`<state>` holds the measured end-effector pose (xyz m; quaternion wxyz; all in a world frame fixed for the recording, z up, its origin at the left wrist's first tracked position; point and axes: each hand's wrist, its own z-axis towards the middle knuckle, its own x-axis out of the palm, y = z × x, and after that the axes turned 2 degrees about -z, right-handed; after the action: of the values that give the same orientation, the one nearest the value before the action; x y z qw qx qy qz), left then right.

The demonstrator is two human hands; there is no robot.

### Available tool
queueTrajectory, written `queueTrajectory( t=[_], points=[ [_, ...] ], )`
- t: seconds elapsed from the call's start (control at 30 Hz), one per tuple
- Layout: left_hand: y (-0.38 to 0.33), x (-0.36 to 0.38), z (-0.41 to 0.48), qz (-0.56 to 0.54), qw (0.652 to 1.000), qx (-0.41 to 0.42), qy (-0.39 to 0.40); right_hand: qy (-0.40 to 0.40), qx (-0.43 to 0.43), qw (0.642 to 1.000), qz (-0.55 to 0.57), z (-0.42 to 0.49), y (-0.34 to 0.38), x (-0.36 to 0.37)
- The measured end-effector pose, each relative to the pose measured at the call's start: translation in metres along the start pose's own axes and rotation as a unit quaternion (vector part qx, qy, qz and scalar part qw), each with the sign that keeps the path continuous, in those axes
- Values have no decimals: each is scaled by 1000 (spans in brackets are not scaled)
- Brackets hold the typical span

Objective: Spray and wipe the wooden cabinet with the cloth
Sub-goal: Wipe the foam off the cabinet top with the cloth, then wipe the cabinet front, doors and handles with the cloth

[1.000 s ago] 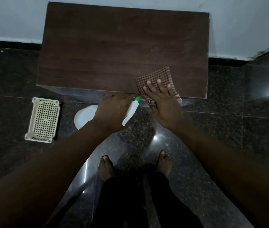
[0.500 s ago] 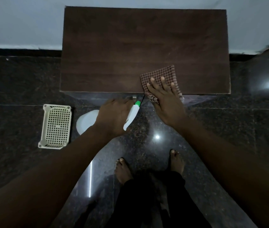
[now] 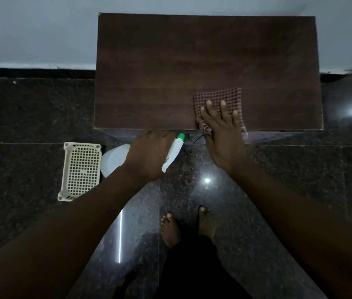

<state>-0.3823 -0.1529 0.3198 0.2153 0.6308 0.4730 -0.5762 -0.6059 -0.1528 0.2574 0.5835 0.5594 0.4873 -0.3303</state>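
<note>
Checkered cloth (image 3: pixel 219 101) is being pressed flat under right hand (image 3: pixel 223 134), fingers straight, at cabinet top (image 3: pixel 170 72) front edge. Spray bottle (image 3: pixel 174 151) is being gripped by left hand (image 3: pixel 147 155), just below that edge.

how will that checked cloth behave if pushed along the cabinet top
The cloth is probably floppy: its near edge droops over the cabinet front. It may bunch when pushed, so the right hand pressing flat likely helps. It looks thin, probably light.

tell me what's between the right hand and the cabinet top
The brown checked cloth: the right hand presses it flat on the wooden cabinet top near the front edge, seen in the head view.
</note>
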Motion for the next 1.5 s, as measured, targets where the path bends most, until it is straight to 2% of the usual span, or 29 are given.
queueTrajectory(
  t=[0.1, 0.17, 0.27, 0.33, 0.47, 0.53, 0.63, 0.7, 0.77, 0.87, 1.07, 1.2, 1.33, 1.5],
  points=[
    [5, 6, -2, 29, 1000, 4, -9, 33, -93, 995, -16, -5, 15, 8],
    [8, 7, -4, 42, 999, -5, 7, 40, -112, 993, 4, -9, 15, 7],
    [6, 3, -13, 26, 998, -34, 50, 17, -73, 984, 161, -26, 15, -2],
    [5, 1, -18, 24, 997, -50, 55, -8, -15, 950, 313, -42, 23, -10],
    [7, -1, -29, 7, 998, -49, 34, -15, 184, 832, 523, -65, 53, -22],
    [9, -1, -35, 11, 999, -45, 29, -10, 265, 750, 606, -70, 66, -17],
    [19, 5, -46, 20, 998, -45, 27, 11, 344, 595, 726, -72, 85, -5],
    [30, 11, -54, 19, 998, -43, 30, 20, 396, 517, 758, -71, 100, 6],
    [46, 18, -65, 30, 998, -43, 29, 20, 438, 463, 771, -67, 116, 21],
    [66, 22, -78, 37, 998, -44, 37, 11, 466, 410, 784, -56, 133, 42],
    [107, 32, -106, 27, 999, -35, 28, -15, 459, 355, 814, -32, 163, 74],
    [127, 42, -116, 9, 1000, -22, -15, -15, 457, 359, 814, -22, 174, 89],
    [149, 61, -121, 8, 999, -42, -14, -3, 455, 371, 809, -24, 177, 108],
    [161, 77, -123, 36, 999, -26, -8, 8, 434, 389, 813, -19, 182, 122]
  ],
)
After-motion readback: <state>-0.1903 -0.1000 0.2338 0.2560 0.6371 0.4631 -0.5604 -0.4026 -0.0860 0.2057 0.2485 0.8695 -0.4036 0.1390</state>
